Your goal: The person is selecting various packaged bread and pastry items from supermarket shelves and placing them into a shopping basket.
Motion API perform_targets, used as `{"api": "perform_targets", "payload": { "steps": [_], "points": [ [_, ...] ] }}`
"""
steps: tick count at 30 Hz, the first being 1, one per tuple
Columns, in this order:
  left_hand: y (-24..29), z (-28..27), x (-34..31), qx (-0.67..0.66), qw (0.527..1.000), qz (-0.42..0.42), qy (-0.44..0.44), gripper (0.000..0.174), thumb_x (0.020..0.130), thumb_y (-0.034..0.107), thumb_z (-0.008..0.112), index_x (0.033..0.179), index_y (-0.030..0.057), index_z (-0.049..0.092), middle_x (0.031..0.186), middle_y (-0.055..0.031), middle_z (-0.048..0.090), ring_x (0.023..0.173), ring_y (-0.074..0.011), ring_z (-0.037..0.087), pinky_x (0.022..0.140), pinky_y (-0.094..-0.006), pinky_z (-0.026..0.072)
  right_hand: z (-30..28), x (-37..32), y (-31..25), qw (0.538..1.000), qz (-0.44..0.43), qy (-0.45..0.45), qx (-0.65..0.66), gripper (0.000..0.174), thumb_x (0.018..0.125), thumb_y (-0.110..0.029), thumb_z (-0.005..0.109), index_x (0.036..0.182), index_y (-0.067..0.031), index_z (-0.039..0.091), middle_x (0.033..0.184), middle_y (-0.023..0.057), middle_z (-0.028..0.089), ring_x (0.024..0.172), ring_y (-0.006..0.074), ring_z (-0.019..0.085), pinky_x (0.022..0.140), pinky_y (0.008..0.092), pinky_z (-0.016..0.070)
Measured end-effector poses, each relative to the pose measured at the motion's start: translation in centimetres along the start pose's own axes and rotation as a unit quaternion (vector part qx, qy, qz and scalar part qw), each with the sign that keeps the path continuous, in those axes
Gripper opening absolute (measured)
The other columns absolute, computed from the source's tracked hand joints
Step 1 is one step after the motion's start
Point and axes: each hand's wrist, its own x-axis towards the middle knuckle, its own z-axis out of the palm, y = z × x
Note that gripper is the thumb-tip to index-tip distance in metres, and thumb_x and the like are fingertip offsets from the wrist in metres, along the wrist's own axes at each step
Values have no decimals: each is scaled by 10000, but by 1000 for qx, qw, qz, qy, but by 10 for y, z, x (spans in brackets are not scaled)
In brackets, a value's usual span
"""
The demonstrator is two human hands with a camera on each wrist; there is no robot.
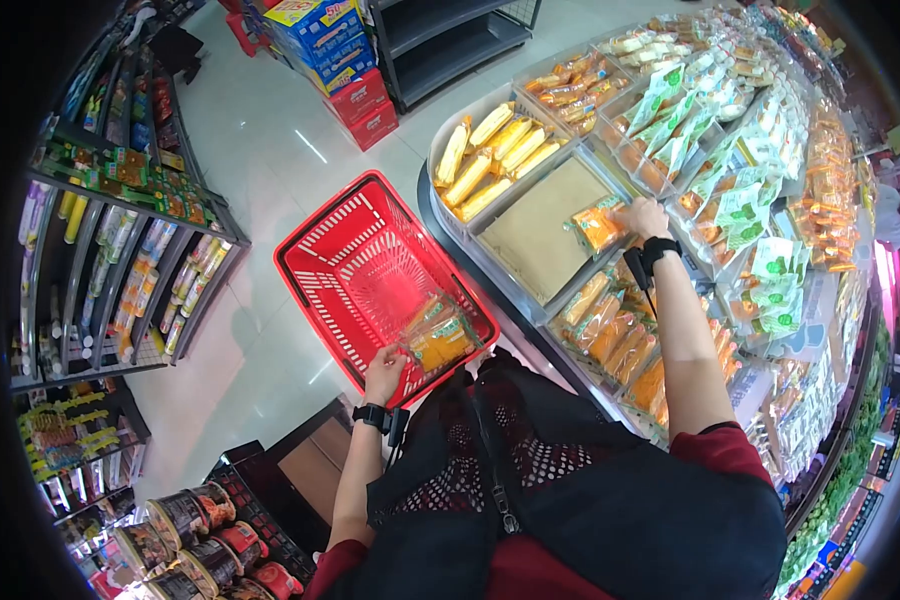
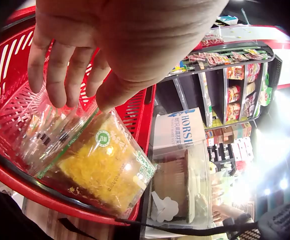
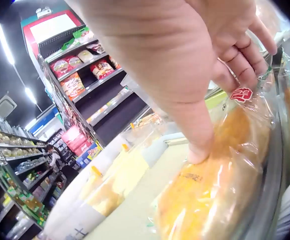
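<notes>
My right hand (image 1: 645,218) pinches one end of a bread in clear plastic (image 1: 598,228), over the flat tan bottom of a display bin (image 1: 535,225). In the right wrist view the thumb presses on the wrapper, and orange-yellow topping (image 3: 195,195) shows through. My left hand (image 1: 384,374) is over the near left side of a red shopping basket (image 1: 288,262). Its fingers (image 2: 57,75) hang loosely, thumb tip right by the top edge of a bagged bread with yellow shreds (image 2: 102,165). Other clear bread packages (image 2: 47,135) lie beside that one in the basket.
Bins of yellow-wrapped breads (image 1: 500,150), bagged rolls (image 1: 610,335) and green-printed packs (image 1: 660,115) surround the tan bin. Shelves of snacks (image 1: 120,240) stand on the left, instant noodle tubs (image 1: 210,540) at lower left. Stacked boxes (image 1: 335,60) stand beyond the basket.
</notes>
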Motion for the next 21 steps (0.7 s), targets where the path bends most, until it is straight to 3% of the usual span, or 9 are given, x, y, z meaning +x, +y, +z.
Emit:
{"api": "perform_targets", "payload": {
  "steps": [2, 4, 6, 7, 8, 11, 16, 19, 21],
  "points": [
    [-4, 4, -2, 0, 1000, -1, 5, 436, 819, 262, 645, 1198, 72, 539, 960, -115, 654, 880, -206, 638, 787, -306, 490, 5, 4, 10, 997, -27, -28, 61, 687, 642, -497, 744, 1087, 7, 602, 1180, 222, 546, 1104, 356, 520, 890, 454, 433],
    [-14, 10, -2, -15, 1000, -9, -8, 424, 820, 261, 642, 1186, 67, 547, 958, -116, 655, 866, -208, 640, 784, -307, 491, 9, 10, 11, 990, -128, 15, 64, 521, 616, -345, 789, 948, 24, 633, 897, 217, 651, 863, 307, 642, 753, 384, 500],
    [-26, 16, 2, -44, 999, -9, -9, 416, 820, 257, 639, 1175, 59, 553, 955, -118, 656, 858, -209, 637, 783, -309, 491, 6, 3, 8, 971, -160, 0, 176, 379, 623, -248, 784, 840, 20, 628, 760, 184, 654, 751, 276, 656, 693, 362, 501],
    [-25, 16, 0, -38, 999, -10, -8, 417, 819, 255, 640, 1174, 56, 553, 952, -117, 657, 858, -208, 635, 782, -309, 491, 8, 0, 3, 969, -179, 30, 167, 259, 645, -168, 766, 765, 4, 614, 696, 146, 645, 677, 245, 650, 644, 342, 494],
    [-23, 17, -2, -31, 999, -10, -7, 417, 818, 254, 641, 1173, 52, 553, 949, -117, 657, 858, -206, 632, 781, -310, 490, 5, 1, -1, 969, -183, 32, 164, 259, 645, -168, 766, 765, 4, 614, 696, 146, 645, 677, 245, 650, 644, 342, 494],
    [-18, 12, -5, -30, 999, -13, 3, 405, 815, 251, 645, 1158, 52, 563, 941, -112, 660, 864, -201, 628, 779, -307, 489, 1, 4, -11, 948, -243, -32, 202, 124, 725, -60, 695, 756, 11, 597, 631, 73, 615, 541, 143, 604, 538, 298, 473],
    [-14, 14, -15, -43, 999, 2, 15, 398, 813, 249, 647, 1150, 50, 569, 935, -111, 661, 856, -194, 631, 778, -301, 490, -33, -4, -31, 927, -329, 61, 168, 146, 696, -45, 690, 799, -17, 589, 680, 102, 626, 606, 215, 625, 578, 333, 478],
    [-13, 11, -15, -20, 1000, -8, 21, 392, 816, 237, 645, 1150, 47, 567, 934, -112, 661, 854, -192, 635, 778, -295, 492, -59, -7, -50, 875, -445, 167, 95, 140, 684, -45, 647, 800, -36, 569, 767, 105, 610, 768, 284, 584, 699, 376, 462],
    [-19, 11, -16, -35, 999, -23, 28, 396, 820, 239, 644, 1154, 42, 563, 939, -115, 659, 861, -194, 639, 784, -292, 494, -61, -2, -61, 845, -486, 220, 31, 113, 699, -74, 639, 787, -63, 570, 763, 90, 597, 789, 273, 571, 705, 375, 453]
  ]
}}
